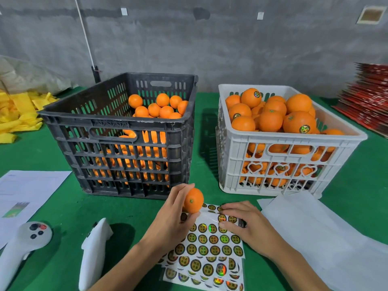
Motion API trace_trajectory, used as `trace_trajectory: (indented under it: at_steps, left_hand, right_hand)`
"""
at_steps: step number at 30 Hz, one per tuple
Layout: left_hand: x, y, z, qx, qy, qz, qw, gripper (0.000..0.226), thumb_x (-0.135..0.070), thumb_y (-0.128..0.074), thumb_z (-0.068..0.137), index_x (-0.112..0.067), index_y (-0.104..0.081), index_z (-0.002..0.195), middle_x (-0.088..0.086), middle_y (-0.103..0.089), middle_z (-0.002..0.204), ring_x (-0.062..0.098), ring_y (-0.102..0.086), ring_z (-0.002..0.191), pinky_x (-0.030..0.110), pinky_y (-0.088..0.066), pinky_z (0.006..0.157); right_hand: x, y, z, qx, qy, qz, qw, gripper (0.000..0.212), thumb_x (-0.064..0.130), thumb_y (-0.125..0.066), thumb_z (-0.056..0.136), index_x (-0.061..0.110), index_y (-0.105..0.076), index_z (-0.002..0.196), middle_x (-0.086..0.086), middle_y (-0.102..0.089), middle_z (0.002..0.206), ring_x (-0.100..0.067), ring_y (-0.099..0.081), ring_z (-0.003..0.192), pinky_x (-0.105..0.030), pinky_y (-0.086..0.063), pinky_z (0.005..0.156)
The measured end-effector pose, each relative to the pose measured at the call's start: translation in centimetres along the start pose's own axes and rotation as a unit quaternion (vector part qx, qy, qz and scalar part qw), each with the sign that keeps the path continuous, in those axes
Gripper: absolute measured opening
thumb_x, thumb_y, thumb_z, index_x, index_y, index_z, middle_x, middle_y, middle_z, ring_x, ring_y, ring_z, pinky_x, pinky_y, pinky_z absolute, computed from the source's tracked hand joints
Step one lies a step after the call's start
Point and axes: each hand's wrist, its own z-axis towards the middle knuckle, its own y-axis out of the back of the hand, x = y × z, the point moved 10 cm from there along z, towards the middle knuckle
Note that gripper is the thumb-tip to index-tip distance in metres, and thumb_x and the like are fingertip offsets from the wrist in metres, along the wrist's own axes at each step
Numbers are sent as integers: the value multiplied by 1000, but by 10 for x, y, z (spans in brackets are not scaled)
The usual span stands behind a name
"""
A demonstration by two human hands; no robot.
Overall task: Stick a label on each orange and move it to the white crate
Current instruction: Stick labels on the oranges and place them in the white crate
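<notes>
Head view: the orange (193, 200) in hand sits just above the top edge of the sticker sheet (210, 244), at about 6 o'clock on the table (63, 208). The left hand (174, 215) grips it with fingers curled round its left side and the thumb beneath, stem end turned toward the camera, probably so that a bare patch of peel faces the other hand. The right hand (241, 221) lies on the sheet at 5 o'clock, fingers together and bent, thumb against the labels, seemingly working one label loose while also pinning the sheet; whether a label is already lifted I cannot tell. More sheets lie under it, kept close for reach. The black crate (117, 122) at 11 o'clock holds unlabelled fruit, the white crate (291, 143) at 1 o'clock labelled ones, piled to its rim. Blank backing sheets (310, 234) lie at 4 o'clock, two white controllers (27, 246) at 8 o'clock and a printed paper (27, 192) at 9 o'clock.
</notes>
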Motion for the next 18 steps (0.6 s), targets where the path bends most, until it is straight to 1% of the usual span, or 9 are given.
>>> trace_trajectory:
  at_steps: [2, 5, 7, 9, 11, 12, 16, 18]
  left_hand:
    - [-8, -4, 0, 8, -5, -21, 1000, 68, -45, -67, 97, -42, -28, 152, -26, -24, 153, 0, -55, 116, 13, -50, 92]
    - [-16, -17, -2, 34, -21, -24, 999, 69, -40, -68, 98, -36, -29, 155, -18, -26, 154, 4, -54, 120, 16, -50, 99]
    - [-15, -20, -4, 40, -11, -19, 999, 71, -39, -69, 98, -35, -28, 156, -17, -26, 154, 5, -52, 121, 11, -46, 98]
    - [-12, -21, -4, 43, 1, -24, 999, 71, -41, -68, 98, -39, -26, 154, -20, -24, 154, 3, -53, 120, 5, -44, 93]
    - [-11, -21, -4, 45, -2, -19, 999, 71, -42, -68, 98, -41, -24, 153, -21, -24, 154, 3, -53, 120, 3, -43, 91]
    - [-11, -22, -5, 46, -3, -18, 999, 71, -42, -68, 98, -42, -23, 153, -21, -24, 154, 3, -52, 120, 2, -43, 91]
    - [-11, -22, -5, 46, -3, -13, 999, 73, -43, -67, 98, -41, -22, 154, -20, -23, 155, 3, -52, 120, 3, -42, 92]
    - [-11, -21, -5, 45, -1, -11, 999, 72, -44, -67, 98, -42, -22, 154, -21, -23, 155, 3, -52, 120, 4, -42, 92]
  right_hand:
    - [9, -1, 0, -11, 23, -6, 1000, 44, 59, -64, 89, 38, -69, 128, 33, -59, 126, 2, -49, 117, -33, -42, 104]
    - [18, -5, 0, -24, 50, -12, 998, 34, 44, -69, 92, 36, -71, 125, 27, -63, 124, -1, -53, 114, -34, -44, 100]
    - [22, -5, 1, -31, 62, -17, 997, 30, 38, -71, 93, 33, -74, 122, 24, -65, 124, -4, -55, 114, -36, -45, 99]
    - [20, -6, 0, -31, 54, -17, 998, 36, 42, -69, 94, 31, -71, 128, 24, -63, 127, -1, -52, 117, -36, -43, 102]
    - [14, -7, 1, -24, 31, -17, 999, 47, 49, -64, 94, 29, -64, 136, 24, -57, 133, 1, -47, 122, -35, -40, 109]
    - [11, -7, 1, -20, 24, -16, 999, 48, 50, -63, 94, 28, -64, 136, 23, -55, 136, 1, -45, 124, -35, -38, 111]
    - [6, -11, 2, -23, 16, 19, 999, 30, 40, -70, 93, 29, -73, 121, 28, -57, 131, 4, -45, 126, -35, -36, 113]
    - [3, -11, 3, -28, 3, 41, 999, 28, 37, -72, 93, 28, -73, 119, 27, -58, 131, 4, -44, 126, -34, -35, 113]
